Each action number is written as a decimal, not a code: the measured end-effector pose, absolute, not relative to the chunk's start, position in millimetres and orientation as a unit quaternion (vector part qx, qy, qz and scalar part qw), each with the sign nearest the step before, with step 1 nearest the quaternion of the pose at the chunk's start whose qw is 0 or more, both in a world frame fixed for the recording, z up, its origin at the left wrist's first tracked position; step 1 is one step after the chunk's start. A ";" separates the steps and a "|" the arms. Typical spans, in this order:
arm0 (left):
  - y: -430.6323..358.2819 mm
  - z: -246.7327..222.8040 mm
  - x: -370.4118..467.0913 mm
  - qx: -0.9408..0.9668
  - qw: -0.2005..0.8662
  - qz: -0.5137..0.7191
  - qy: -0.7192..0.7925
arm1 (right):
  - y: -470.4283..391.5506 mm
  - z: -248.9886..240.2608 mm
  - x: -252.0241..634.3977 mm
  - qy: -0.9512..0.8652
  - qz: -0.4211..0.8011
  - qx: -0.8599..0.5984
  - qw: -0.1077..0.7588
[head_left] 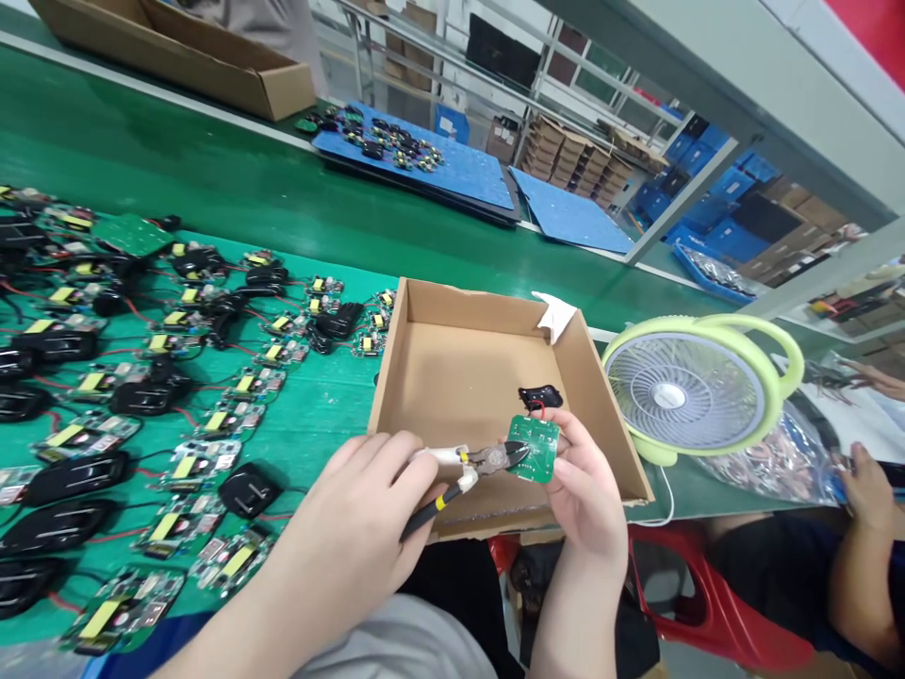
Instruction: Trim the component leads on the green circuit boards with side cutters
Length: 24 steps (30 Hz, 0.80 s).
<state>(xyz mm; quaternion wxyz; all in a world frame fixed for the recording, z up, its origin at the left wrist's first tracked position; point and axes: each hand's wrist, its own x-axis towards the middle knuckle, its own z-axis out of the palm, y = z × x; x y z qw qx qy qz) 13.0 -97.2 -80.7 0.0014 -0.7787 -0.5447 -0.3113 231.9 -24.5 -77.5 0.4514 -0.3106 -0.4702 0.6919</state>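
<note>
My left hand (378, 495) is closed around the handles of a pair of cutting pliers (493, 459), which have black and yellow grips and white wrapping. Their dark jaws lie against the face of a green circuit board (538, 443); I cannot tell whether the tips are closed on a part of it. My right hand (586, 476) pinches that board by its right edge, solder side up. From the board's top, red wire runs to a black plastic piece (541, 397) just beyond it. Both hands are over the near part of an open cardboard box (459, 368).
Many circuit boards (188, 467) wired to black plastic pieces cover the green mat at left. A green fan (671, 391) stands right of the box. Blue sheets (459, 174) and a long carton (275, 90) lie behind. Another person's hand (866, 490) is at far right, near a plastic bag (784, 462).
</note>
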 end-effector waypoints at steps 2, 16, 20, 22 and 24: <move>-97.4 -82.3 13.6 -0.777 0.005 -0.308 -0.548 | -24.9 -77.9 233.0 -0.474 0.686 -0.318 0.451; -100.1 -86.3 13.6 -0.784 0.011 -0.286 -0.552 | -24.8 -78.9 232.4 -0.473 0.669 -0.346 0.457; -99.1 -85.5 13.6 -0.785 0.012 -0.290 -0.547 | -25.1 -78.0 232.0 -0.471 0.670 -0.344 0.459; -99.6 -87.8 14.1 -0.781 0.017 -0.295 -0.551 | -25.1 -77.8 231.6 -0.469 0.667 -0.351 0.460; -100.6 -90.8 14.6 -0.778 0.016 -0.298 -0.553 | -24.9 -78.0 231.4 -0.469 0.667 -0.354 0.458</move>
